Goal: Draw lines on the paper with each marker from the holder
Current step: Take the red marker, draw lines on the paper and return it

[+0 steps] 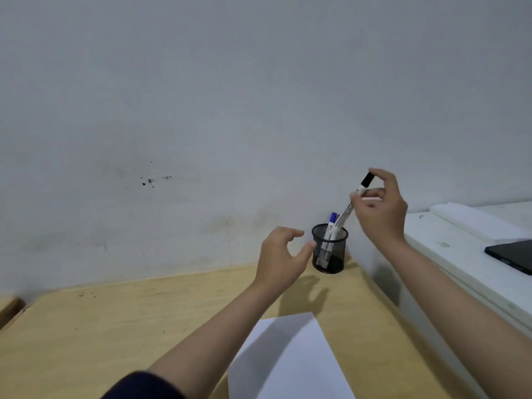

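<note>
A black mesh holder [330, 256] stands at the back right of the wooden desk, against the wall. A blue-capped marker [332, 224] leans inside it. My right hand [380, 210] pinches a black-capped marker [349, 207] near its top, tilted, its lower end still inside the holder's rim. My left hand [280, 259] hovers just left of the holder with fingers spread and curled, thumb close to the mesh, holding nothing. A white sheet of paper [288, 361] lies on the desk nearer me, partly under my left forearm.
The wooden desk [129, 321] ends at a grey wall behind. To the right stands a white cabinet [449, 254] with a dark tablet [512, 254] and a white pad [472, 217] on top. A second wooden surface [8, 309] sits at the far left.
</note>
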The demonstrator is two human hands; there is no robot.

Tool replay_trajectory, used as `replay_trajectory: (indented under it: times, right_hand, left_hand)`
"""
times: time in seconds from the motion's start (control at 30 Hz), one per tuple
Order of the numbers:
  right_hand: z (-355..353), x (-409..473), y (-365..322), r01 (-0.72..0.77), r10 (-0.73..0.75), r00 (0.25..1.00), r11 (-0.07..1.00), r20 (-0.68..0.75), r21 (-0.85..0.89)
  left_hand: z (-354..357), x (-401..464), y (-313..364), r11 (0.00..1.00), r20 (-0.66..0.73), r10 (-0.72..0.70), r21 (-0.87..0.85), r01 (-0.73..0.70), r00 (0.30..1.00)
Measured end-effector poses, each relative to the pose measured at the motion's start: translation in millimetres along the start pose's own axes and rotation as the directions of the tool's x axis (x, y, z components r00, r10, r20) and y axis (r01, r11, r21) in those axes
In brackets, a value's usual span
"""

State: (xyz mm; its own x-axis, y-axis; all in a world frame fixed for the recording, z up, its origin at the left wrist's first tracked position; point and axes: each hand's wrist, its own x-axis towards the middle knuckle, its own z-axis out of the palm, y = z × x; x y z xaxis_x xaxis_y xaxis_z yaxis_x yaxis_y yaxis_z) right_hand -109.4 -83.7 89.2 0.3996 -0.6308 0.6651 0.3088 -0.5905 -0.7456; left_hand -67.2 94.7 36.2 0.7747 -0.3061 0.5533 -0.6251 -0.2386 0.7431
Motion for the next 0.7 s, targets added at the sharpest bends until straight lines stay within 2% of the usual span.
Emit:
replay_trajectory:
  times: [0.1, 0.3, 0.43, 0.7]
  right_hand:
    - [14, 20, 32, -0.053, 0.051, 0.998, 0.996, -0.034, -0.065]
    - [34, 24, 95, -0.159, 0.225, 0.956, 0.937, 0.190, -0.310]
    - [39, 22, 120, -0.203, 0.339, 0.908, 0.871, 0.247, -0.448]
    - [51, 37, 129, -0.043, 0.317, 0.910, 0.713, 0.267, -0.700]
  left_hand:
    - [41, 31, -18, 0.991, 0.076, -0.032, 0.131, 0.022, 0.997]
    - [93, 60, -40, 0.956, 0.148, -0.119, 0.285, 0.073, 0.982]
    - [106, 67, -47, 0.952, 0.126, -0.139, 0.290, 0.097, 0.982]
    - [109, 75, -54, 0.964, 0.104, -0.169, 0.224, 0.142, 0.980]
